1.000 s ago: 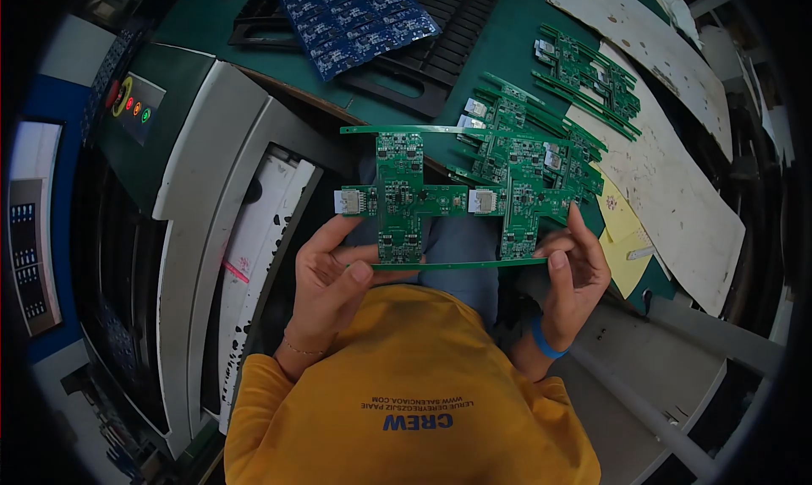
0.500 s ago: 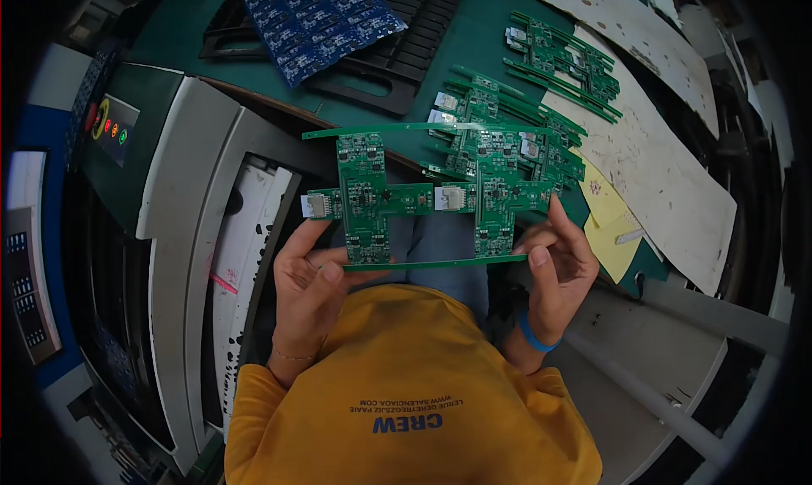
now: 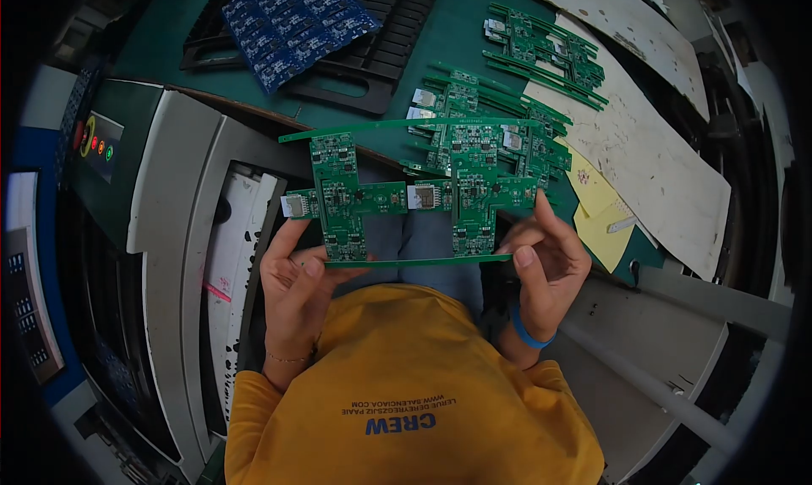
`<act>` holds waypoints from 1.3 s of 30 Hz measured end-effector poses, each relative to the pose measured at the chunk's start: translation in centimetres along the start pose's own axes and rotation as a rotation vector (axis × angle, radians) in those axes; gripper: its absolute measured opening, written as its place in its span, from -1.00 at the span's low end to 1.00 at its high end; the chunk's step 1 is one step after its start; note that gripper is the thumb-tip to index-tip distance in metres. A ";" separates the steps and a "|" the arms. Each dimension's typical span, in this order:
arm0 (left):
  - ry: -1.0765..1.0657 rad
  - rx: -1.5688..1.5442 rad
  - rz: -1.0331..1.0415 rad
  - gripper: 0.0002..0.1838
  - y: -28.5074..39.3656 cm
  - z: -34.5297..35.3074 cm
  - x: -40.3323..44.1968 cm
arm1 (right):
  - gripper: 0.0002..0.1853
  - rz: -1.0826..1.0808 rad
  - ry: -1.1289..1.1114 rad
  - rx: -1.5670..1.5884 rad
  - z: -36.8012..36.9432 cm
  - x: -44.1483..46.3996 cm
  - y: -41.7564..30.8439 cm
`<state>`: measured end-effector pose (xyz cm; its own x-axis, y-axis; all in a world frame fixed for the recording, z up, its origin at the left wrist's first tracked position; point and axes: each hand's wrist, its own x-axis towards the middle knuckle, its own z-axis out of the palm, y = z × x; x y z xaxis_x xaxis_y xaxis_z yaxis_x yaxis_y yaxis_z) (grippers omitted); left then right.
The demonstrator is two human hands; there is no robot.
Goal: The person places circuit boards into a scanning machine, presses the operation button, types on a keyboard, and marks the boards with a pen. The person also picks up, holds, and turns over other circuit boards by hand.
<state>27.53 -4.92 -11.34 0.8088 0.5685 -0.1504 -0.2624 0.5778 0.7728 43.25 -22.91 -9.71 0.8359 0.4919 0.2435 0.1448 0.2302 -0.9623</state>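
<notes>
Green boards lie clustered on the table, partly hidden from view by the raised circuit board. Beyond to the left, a blue panel rests on a black tray; yellow paper lies at right. The circuit board is held above the lap, between both hands. Left hand pinches the lower rail, thumb in front; right hand grips the right end, index finger raised along it. Board: green, two cross-shaped sections between narrow rails, white connectors, slightly tilted.
</notes>
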 end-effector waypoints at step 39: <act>0.020 -0.039 -0.004 -0.33 0.4 0.6 -0.5 | -0.52 -0.002 0.006 0.002 -0.3 0.3 0.7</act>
<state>27.35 -5.36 -10.58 0.7994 0.5773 -0.1664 -0.2796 0.6027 0.7474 43.73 -22.86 -10.35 0.8387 0.4867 0.2446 0.1452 0.2330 -0.9616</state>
